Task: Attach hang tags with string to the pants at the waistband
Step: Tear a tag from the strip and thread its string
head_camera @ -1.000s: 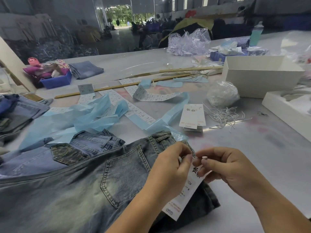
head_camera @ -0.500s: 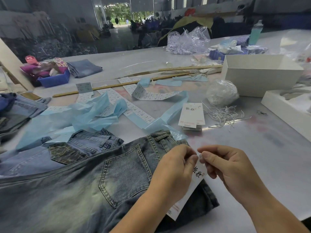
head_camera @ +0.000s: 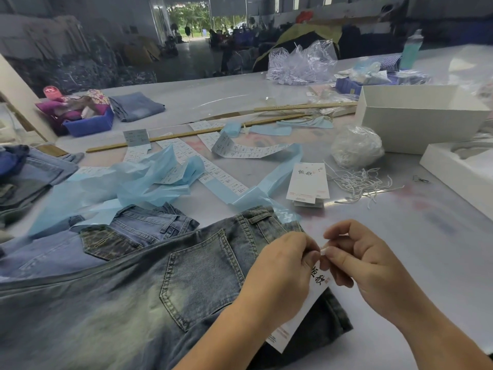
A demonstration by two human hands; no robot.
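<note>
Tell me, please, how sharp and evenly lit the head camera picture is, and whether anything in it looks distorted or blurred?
In the head view the hands, left and right, and the hang tag are sharp; the jeans smear toward the lower left corner; the wide lens bends the table edges and white box; the hall behind is dim, with a bright doorway.

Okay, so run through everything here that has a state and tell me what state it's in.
Left hand: fingers pinching the string end at the tag's top.
Right hand: fingers pinching the same spot.
Hang tag: lying on the jeans, near the waistband.
Jeans: flat, back pocket up.
White box: open, lid off.
Spare tags: stacked.
Loose strings: scattered pile.
</note>
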